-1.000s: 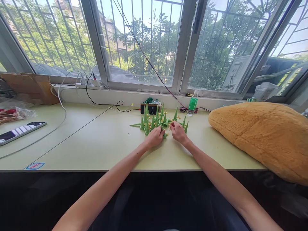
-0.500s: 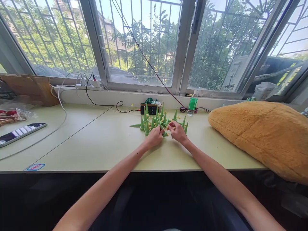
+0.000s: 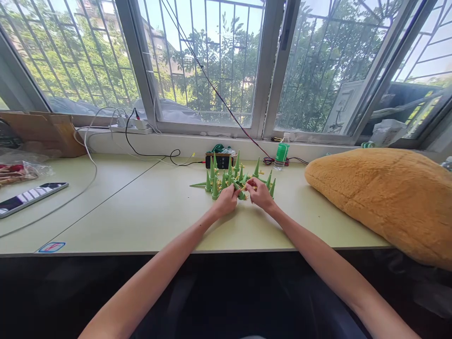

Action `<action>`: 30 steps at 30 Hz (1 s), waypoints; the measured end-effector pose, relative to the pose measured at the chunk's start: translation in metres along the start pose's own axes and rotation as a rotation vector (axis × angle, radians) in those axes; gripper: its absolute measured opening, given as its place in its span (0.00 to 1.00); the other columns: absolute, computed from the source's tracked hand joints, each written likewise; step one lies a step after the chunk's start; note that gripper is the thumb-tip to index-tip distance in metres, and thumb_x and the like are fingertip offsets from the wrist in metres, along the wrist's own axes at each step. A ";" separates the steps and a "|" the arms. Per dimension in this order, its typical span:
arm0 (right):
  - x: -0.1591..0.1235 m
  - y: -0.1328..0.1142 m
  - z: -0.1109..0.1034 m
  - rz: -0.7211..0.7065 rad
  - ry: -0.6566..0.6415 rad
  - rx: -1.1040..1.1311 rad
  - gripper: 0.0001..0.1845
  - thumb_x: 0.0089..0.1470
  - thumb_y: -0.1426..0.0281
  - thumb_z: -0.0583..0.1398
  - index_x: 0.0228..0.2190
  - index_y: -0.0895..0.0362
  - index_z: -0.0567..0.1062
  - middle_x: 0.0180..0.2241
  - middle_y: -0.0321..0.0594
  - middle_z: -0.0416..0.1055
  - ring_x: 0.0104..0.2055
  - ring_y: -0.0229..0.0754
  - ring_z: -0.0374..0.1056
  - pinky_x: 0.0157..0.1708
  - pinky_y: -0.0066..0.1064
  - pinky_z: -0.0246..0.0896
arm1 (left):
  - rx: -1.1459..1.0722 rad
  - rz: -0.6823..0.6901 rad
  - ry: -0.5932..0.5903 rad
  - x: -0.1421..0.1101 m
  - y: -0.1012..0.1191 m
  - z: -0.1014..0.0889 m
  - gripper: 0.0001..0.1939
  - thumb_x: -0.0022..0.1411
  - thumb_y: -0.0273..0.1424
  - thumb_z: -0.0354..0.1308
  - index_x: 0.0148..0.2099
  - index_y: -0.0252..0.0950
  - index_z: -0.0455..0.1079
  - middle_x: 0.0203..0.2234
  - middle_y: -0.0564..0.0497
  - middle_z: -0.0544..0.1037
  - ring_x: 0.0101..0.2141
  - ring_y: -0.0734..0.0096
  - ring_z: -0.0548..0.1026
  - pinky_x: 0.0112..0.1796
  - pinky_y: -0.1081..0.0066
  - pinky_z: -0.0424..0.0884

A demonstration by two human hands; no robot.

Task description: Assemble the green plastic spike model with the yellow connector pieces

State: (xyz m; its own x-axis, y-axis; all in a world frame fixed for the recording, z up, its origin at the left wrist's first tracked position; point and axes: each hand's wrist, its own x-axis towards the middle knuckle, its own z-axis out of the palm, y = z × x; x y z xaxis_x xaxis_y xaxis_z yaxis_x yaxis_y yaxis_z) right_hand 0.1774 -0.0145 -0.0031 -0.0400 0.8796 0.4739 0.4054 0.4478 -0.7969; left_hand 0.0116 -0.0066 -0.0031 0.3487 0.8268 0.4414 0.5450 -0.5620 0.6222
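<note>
The left hand pinches a green cone; the right hand has fingertips pressed together, apparently on a yellow piece

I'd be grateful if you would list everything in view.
Green cones: over ten, green, mid-desk
Yellow pieces: several, yellow, among cones
Upright phone: one, black, behind cones
Bottle: one, clear, green label, desk's back edge
Plush item: one, orange-brown, right
Flat phone: one, dark screen, left
Box: one, brown, far left
Plastic bag: one, clear, red contents, left
Power strip: one, white, ledge
Cables: several, white, black, dark red, desk and ledge
Desk: one, pale yellow-green, centre
Window frames: several, grey, behind
Hands: left, on a cone; right, pinching a yellow piece
</note>
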 end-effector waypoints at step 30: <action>0.000 -0.004 -0.002 0.038 -0.048 -0.112 0.12 0.58 0.61 0.53 0.27 0.55 0.65 0.24 0.36 0.70 0.17 0.35 0.61 0.21 0.28 0.58 | 0.148 0.057 0.048 -0.004 0.005 -0.003 0.09 0.66 0.31 0.46 0.34 0.36 0.64 0.28 0.48 0.74 0.29 0.68 0.70 0.30 0.70 0.61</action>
State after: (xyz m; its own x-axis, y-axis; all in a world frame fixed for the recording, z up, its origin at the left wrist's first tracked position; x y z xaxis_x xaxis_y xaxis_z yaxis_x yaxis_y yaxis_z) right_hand 0.1775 -0.0167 0.0005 -0.0651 0.9037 0.4233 0.5067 0.3953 -0.7661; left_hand 0.0108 -0.0132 0.0001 0.3474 0.7899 0.5054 0.6332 -0.5951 0.4949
